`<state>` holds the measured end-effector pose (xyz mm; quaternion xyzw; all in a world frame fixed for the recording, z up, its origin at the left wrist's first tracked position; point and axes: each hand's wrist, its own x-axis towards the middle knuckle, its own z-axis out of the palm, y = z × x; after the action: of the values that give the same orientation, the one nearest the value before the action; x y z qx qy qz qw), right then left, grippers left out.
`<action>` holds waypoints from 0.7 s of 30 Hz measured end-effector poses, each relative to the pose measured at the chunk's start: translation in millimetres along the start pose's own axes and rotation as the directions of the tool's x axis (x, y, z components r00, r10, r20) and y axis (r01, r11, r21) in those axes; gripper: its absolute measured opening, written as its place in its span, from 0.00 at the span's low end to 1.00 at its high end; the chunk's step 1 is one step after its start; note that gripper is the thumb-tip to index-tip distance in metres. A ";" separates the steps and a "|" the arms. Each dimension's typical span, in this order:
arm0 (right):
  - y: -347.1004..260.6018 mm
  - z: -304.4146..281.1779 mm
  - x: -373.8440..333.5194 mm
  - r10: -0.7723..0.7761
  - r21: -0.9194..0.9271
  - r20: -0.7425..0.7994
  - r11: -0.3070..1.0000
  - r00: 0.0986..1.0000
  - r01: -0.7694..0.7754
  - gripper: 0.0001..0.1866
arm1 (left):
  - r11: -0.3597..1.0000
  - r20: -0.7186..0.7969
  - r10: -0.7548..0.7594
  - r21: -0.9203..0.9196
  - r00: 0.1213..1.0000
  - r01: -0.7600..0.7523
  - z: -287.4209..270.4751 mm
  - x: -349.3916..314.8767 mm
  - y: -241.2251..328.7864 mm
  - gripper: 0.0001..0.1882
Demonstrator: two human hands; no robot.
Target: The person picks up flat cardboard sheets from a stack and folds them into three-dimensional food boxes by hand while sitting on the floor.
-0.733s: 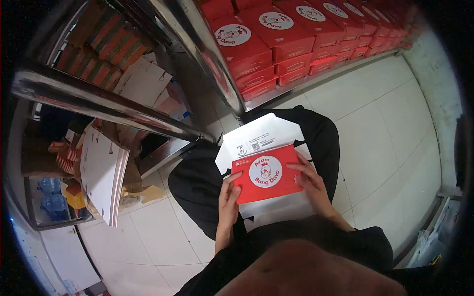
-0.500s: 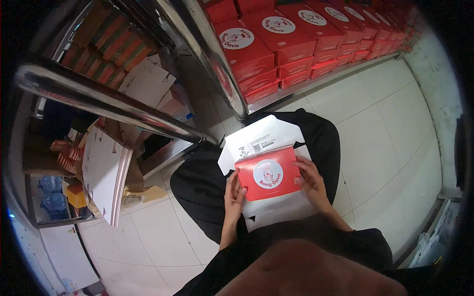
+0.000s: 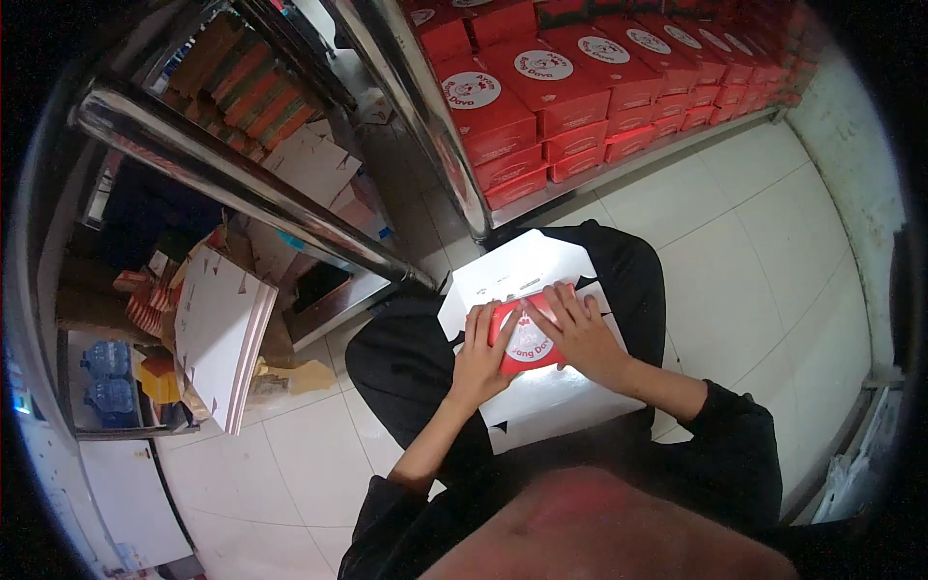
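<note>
A partly folded carton (image 3: pixel 551 406), glossy white inside, lies across my lap. One red panel of it, with a round white emblem (image 3: pixel 527 340), is folded up and faces me. On the panel's left part rests my left hand (image 3: pixel 478 360), its fingers stretched forward. My right hand (image 3: pixel 583 338) presses flat over the right part with its fingers spread, reaching toward the upper crease. Both hands are open and hide much of the red panel. Beyond them spreads a white flap (image 3: pixel 522 263) with cut corners.
Folded red boxes (image 3: pixel 565 87) stand in stacked rows on a low metal shelf at the back right. Two shiny metal poles (image 3: pixel 261 188) cross the left side. White flat cardboard sheets (image 3: pixel 217 333) lean at the left, near blue water bottles (image 3: pixel 108 387). Pale floor tiles (image 3: pixel 744 280) surround my legs.
Both hands have moved from gripping the red panel's side edges to lying flat on top of it. The panel now shows less of its face and appears pressed down toward the far flap.
</note>
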<state>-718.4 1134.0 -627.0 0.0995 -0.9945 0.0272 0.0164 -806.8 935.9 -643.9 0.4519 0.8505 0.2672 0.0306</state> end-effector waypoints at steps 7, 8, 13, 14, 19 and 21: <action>-8.0 -40.7 -25.8 -0.089 -0.160 -0.276 0.986 0.957 0.046 0.52 | 0.993 -0.034 0.001 -0.116 0.999 -0.005 -31.3 20.9 38.6 0.56; -4.4 -47.6 -30.8 -0.169 -0.213 -0.384 0.973 0.908 0.091 0.48 | 0.993 -0.035 -0.003 -0.122 0.999 -0.001 -34.6 25.3 40.4 0.56; 9.4 -91.6 -45.7 0.136 0.058 -0.523 0.991 0.842 -0.124 0.36 | 0.876 -0.205 -0.287 -0.452 0.936 0.170 -31.6 51.1 51.3 0.56; 10.4 -83.8 -50.6 0.134 0.041 -0.512 0.990 0.848 -0.132 0.36 | 0.738 -0.188 -0.357 -0.657 0.915 0.153 -24.3 58.7 57.1 0.57; 30.6 -63.7 -45.9 -0.316 -0.254 -0.472 0.943 0.823 0.217 0.30 | 0.709 -0.169 -0.180 -0.705 0.969 0.009 9.0 71.5 91.1 0.59; 49.2 -77.1 -41.4 -0.321 -0.241 -0.532 0.944 0.783 0.224 0.30 | 0.715 -0.208 -0.163 -0.698 0.964 -0.030 -3.7 79.8 113.3 0.60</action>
<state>-685.5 1194.8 -554.1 0.2282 -0.9185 -0.0297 0.3216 -769.7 1047.8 -571.0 0.3378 0.7000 0.6214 0.0984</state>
